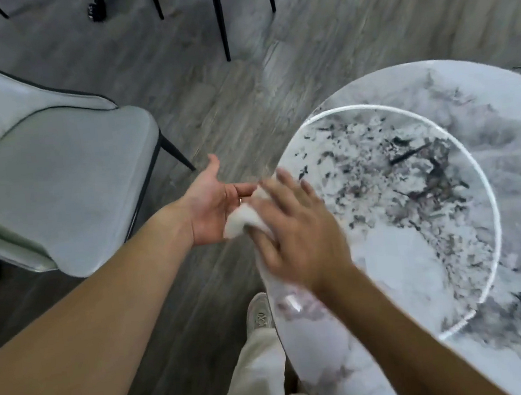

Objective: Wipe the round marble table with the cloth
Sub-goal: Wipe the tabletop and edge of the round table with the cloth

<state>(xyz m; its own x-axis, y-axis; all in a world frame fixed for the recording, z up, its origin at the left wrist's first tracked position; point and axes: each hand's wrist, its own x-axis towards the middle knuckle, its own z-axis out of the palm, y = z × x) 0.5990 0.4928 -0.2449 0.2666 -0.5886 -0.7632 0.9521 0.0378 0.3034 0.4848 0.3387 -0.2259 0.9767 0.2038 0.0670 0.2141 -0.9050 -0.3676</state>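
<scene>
At the far left stands a grey chair (61, 191), well apart from the work. To its right the left hand (212, 205) is held palm up off the counter's left edge, its grip spread and cupped under a bunched end of the white cloth (242, 221), touching it rather than pinching it. Just to the right, the right hand (298, 235) lies flat over the cloth with fingers splayed, pressing it at the rim of the round marble counter (416, 246); the picture is blurred here. The cloth sits at the near-left edge, partly hanging off. Judging from this, the edge pass looks underway, while the centre, the raised inner disc (394, 184) and the far right side probably remain to wipe.
</scene>
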